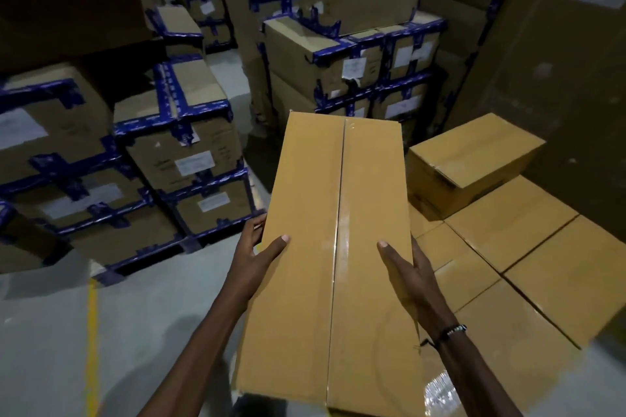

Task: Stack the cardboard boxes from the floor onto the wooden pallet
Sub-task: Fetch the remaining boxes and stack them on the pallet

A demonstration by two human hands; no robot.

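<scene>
Cardboard fills the view: a long taped box [335,264] is carried at chest height, the left hand [257,254] clamping its left edge and the right hand [406,271] its right, thumbs on top. The carry step seems underway. Lower right lies a layer of stacked boxes [528,264]; the pallet itself is hidden. Next it probably needs turning right and setting down square.
</scene>
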